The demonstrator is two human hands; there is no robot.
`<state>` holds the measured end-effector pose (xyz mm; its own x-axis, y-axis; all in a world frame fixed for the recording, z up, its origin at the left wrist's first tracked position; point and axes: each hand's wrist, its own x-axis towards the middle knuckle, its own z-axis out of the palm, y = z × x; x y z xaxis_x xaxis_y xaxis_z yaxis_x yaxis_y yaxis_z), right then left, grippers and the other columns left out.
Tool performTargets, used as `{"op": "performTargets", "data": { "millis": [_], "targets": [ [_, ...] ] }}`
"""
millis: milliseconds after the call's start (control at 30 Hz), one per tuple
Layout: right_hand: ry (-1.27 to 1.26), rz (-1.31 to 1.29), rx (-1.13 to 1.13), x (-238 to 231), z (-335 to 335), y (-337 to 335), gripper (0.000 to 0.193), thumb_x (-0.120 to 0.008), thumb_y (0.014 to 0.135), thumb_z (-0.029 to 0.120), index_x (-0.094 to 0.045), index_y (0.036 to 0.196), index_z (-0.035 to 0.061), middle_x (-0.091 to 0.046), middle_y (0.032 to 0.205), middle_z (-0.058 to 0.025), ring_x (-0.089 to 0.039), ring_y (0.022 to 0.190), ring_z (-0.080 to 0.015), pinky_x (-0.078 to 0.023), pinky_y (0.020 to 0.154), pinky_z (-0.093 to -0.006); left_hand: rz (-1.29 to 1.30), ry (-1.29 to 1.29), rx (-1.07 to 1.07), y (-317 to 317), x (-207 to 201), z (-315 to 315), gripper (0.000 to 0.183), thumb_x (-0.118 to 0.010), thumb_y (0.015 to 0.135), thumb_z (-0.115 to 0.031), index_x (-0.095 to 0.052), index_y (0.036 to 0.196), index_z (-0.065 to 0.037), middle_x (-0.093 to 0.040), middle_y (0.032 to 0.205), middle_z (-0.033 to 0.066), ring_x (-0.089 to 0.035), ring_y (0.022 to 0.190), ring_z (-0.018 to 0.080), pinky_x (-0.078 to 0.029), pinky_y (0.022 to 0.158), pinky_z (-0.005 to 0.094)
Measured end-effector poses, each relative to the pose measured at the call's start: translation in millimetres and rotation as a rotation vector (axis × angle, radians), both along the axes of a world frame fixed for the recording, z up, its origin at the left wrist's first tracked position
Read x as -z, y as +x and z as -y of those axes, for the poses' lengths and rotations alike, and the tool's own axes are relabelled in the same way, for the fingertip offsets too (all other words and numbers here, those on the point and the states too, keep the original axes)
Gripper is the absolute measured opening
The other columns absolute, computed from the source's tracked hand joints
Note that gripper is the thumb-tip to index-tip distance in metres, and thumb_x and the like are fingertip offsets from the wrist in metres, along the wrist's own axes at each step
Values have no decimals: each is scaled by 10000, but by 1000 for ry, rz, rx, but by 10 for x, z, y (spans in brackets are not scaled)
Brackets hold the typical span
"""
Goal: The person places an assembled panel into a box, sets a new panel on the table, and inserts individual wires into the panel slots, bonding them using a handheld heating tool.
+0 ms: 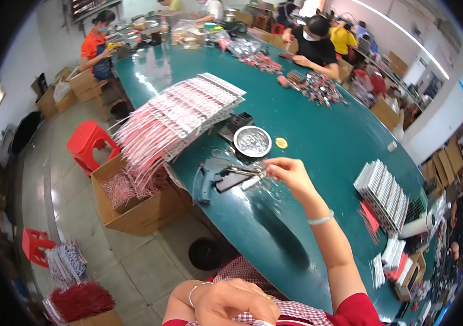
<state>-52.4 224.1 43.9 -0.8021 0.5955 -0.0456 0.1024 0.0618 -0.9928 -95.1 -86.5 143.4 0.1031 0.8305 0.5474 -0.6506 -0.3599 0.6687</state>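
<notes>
My right hand (291,175) reaches out over the green table with thumb and fingers pinched together. Its fingertips are at a small heap of metal hand tools (246,171), and whatever they pinch is too small to make out. Left of that heap lies a grey-blue pistol-shaped tool (206,182). A round metal dish (252,154) with small silvery pieces stands just beyond my fingers, beside a black block-shaped device (235,126). Close to my body, my left hand (237,302) is curled closed, its back turned up. What it holds, if anything, is hidden.
A big stack of white strips with red-and-white wires (182,111) overhangs the table's left edge, above a cardboard box (133,217) of similar wires. Right stands a stack of white racks (382,195). A yellow disc (281,143) lies past the dish. Several people work around the table.
</notes>
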Motion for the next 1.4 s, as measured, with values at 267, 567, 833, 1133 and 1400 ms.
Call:
{"op": "performTargets", "data": {
  "millis": [267,567,833,1133,1400],
  "targets": [
    [-233,35,549,382,594,1980,217,-669,943,101,-737,1128,9,-718,930,-51,-665,863,-127,-527,748,-271,294,-223,97,580,-131,-376,163,-670,896,7,-631,860,161,-628,645,243,-570,484,297,-423,462,371],
    [660,148,858,481,206,3256,383,-716,863,61,-661,1237,-3,-653,1196,-127,-621,1101,-264,-505,933,-379,54,-166,370,1290,-586,-623,302,-717,905,-140,-691,845,155,-710,832,280,-687,669,321,-530,562,399],
    [1285,887,775,629,-1249,3740,704,-816,754,115,-520,1391,76,-574,1275,-136,-533,1204,-335,-460,986,-448,-212,177,350,1545,-402,-849,332,-637,948,-129,-684,934,199,-702,967,355,-731,828,405,-574,682,458],
    [1435,691,601,544,-1440,4012,599,-670,730,-73,-614,1289,137,-563,984,-95,-567,991,-313,-515,793,-423,-372,-227,475,1546,-665,-683,301,-634,881,-61,-698,1072,163,-730,964,294,-727,885,425,-564,808,466],
    [1615,499,520,-79,182,3529,464,-594,804,-10,-631,1265,24,-578,913,-100,-587,831,-287,-492,682,-408,-84,-286,384,1486,-375,-518,259,-647,888,-56,-685,1029,159,-708,868,264,-676,758,389,-524,694,447]
  ]
}}
